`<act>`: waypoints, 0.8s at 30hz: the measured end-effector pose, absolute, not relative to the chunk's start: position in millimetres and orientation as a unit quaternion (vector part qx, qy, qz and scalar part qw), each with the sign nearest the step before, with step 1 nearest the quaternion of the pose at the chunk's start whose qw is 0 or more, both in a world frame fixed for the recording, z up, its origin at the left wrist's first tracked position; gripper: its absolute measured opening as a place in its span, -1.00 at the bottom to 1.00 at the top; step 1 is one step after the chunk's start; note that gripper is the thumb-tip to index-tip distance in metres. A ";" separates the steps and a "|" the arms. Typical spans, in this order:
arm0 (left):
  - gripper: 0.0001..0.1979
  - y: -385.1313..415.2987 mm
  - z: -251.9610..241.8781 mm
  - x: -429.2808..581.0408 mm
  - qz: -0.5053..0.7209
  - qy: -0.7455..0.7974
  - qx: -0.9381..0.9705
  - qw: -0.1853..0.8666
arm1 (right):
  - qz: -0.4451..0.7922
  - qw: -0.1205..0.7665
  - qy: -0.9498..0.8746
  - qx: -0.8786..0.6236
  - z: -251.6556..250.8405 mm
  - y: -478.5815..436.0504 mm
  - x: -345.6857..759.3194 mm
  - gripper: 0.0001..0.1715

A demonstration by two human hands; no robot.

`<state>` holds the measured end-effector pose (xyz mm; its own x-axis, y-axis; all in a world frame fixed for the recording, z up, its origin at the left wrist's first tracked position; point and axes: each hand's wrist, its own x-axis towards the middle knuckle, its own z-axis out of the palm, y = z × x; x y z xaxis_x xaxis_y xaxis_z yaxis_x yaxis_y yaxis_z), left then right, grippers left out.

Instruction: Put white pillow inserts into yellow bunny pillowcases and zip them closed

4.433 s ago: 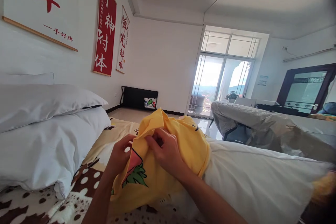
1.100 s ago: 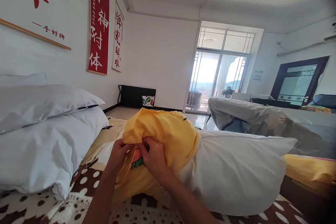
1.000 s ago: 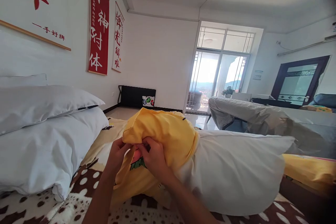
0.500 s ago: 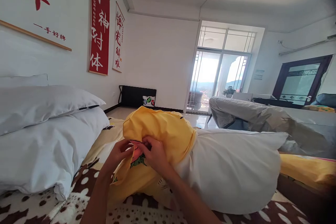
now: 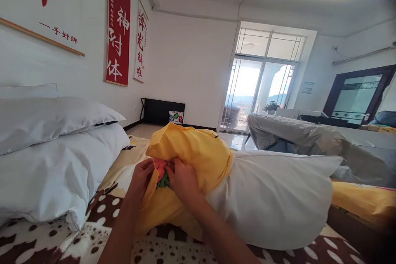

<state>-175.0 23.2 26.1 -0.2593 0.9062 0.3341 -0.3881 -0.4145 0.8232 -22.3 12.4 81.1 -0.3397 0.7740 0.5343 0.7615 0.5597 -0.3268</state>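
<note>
A yellow pillowcase with a printed pink and green patch covers the left end of a white pillow; the pillow's right part is bare. My left hand is closed on the pillowcase's left edge, its fingertips pinching the cloth beside the pink patch. Just to the right, my right hand grips the cloth at the other side of that patch, fingers bent. Some fingertips are hidden in the folds. Both hands are close together in front of the pillow.
White pillows are stacked at the left on a brown and cream spotted blanket. More yellow fabric lies at the right. Beyond stand a plastic-covered piece of furniture, a black folded item and a glass door.
The cloth between my hands is drawn a little more upright, and its pink patch shows more. My left hand has shifted slightly left with the edge. The view has tilted slightly.
</note>
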 end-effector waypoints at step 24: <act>-0.71 19.1 33.7 -169.5 0.735 0.331 0.426 0.411 | 0.272 0.449 -0.806 -0.273 77.5 23.3 -9.8 -0.81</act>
<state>-169.5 19.1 33.7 -0.3006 0.8856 0.3541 -0.3224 -0.4438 0.8362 -9.8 23.3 77.5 -0.4479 0.6846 0.5751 0.1963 0.7028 -0.6837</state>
